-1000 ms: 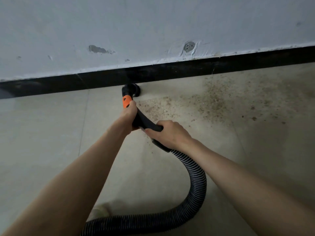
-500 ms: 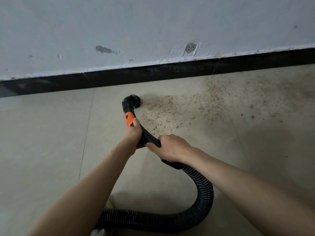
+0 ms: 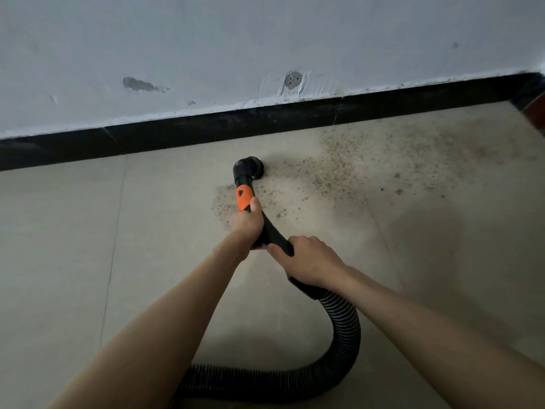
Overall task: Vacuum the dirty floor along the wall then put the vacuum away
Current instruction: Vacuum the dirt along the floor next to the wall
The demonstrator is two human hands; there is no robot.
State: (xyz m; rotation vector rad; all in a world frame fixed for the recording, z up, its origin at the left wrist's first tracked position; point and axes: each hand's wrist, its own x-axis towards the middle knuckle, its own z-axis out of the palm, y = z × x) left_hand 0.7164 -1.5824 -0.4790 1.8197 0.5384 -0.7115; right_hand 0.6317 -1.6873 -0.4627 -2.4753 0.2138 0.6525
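Nozzle (image 3: 250,168) sitting further from baseboard (image 3: 265,119) than before, at debris (image 3: 333,172) edge; left hand (image 3: 247,224), right hand (image 3: 309,259) gripping wand (image 3: 272,231); hose (image 3: 345,335) running off-frame; floor (image 3: 73,246) leftward open.

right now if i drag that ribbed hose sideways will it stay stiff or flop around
Probably floppy: the hose already bends in a tight U from the right hand down across the floor. Its ribs suggest it flexes easily and trails behind. The smooth black handle, gripped by both hands, looks rigid.
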